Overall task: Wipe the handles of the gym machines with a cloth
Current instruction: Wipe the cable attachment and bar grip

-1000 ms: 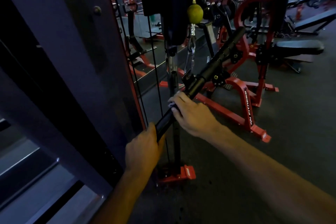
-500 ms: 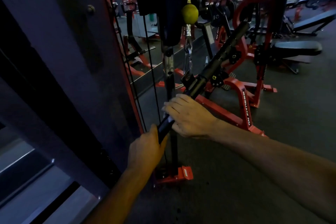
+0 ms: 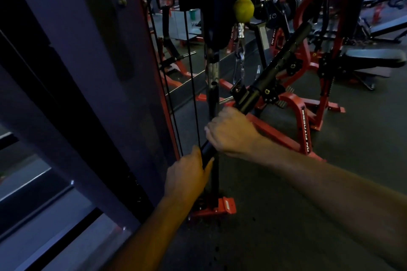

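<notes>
Bare forearms, bare hands (image 3: 231, 132); no sleeves visible.

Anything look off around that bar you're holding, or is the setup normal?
One thing: no cloth shows. The right hand wraps the black bar handle and the left hand grips its lower end, but any cloth would be hidden under the fingers. The bar hangs tilted from the cable clip; nothing looks damaged or spilled.

Dim gym: dark rubber floor (image 3: 308, 215), red machine frames (image 3: 305, 121), padded bench (image 3: 374, 56) behind, purple-grey panel (image 3: 72, 50) left.
</notes>
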`<state>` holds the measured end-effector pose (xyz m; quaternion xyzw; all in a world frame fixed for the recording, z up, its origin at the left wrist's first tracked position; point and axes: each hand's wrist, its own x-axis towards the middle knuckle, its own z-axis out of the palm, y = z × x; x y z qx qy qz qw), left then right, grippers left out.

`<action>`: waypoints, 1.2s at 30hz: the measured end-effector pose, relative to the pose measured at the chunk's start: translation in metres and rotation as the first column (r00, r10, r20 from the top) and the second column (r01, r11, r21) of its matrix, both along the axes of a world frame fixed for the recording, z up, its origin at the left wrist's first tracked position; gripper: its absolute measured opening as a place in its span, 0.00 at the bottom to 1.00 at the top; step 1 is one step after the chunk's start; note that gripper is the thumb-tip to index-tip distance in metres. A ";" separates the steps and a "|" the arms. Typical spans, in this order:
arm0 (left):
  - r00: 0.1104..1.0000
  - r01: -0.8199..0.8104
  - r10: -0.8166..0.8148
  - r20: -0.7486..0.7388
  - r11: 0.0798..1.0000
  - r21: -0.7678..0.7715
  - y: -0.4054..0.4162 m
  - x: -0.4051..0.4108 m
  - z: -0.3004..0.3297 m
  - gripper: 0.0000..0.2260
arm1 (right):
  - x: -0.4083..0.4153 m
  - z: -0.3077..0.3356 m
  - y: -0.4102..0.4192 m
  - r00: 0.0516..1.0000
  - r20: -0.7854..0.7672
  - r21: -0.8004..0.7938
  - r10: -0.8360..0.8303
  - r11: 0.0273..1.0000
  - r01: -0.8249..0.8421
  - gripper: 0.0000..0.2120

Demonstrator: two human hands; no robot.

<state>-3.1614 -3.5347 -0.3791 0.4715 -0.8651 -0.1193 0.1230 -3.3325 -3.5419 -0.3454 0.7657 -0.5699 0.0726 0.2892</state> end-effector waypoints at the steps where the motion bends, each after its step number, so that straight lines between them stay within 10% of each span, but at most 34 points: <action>1: 1.000 0.002 -0.001 -0.019 0.999 0.033 0.001 -0.001 0.000 0.21 | 0.012 -0.012 0.003 1.000 0.000 0.018 0.024 1.000 -0.024 0.23; 6: 1.000 0.000 0.000 -0.010 1.000 0.028 0.006 0.001 -0.006 0.20 | -0.006 -0.006 0.013 0.978 -0.039 0.091 0.205 0.975 -0.201 0.21; 13: 0.998 0.046 -0.045 0.032 0.999 -0.022 0.001 0.002 -0.003 0.16 | -0.033 0.003 0.013 0.996 0.079 -0.073 0.033 0.997 -0.027 0.24; 22: 0.937 0.258 -0.131 -0.325 0.884 0.389 -0.004 0.020 -0.024 0.20 | -0.013 -0.025 0.037 0.878 0.402 -0.073 0.259 0.965 -0.251 0.15; 26: 0.850 0.318 -0.013 -0.526 0.809 0.494 0.007 0.026 -0.016 0.17 | -0.015 -0.021 0.054 0.649 0.709 -0.310 0.278 0.948 -0.068 0.16; 31: 0.740 0.353 0.156 -0.654 0.737 0.576 0.009 0.044 -0.008 0.20 | 0.004 -0.017 0.080 0.003 0.982 -0.185 0.186 0.976 0.114 0.11; 36: 0.538 0.379 0.215 -0.815 0.802 0.462 0.020 0.074 -0.007 0.18 | 0.035 -0.017 0.096 0.047 0.992 -0.112 0.115 0.991 -0.069 0.08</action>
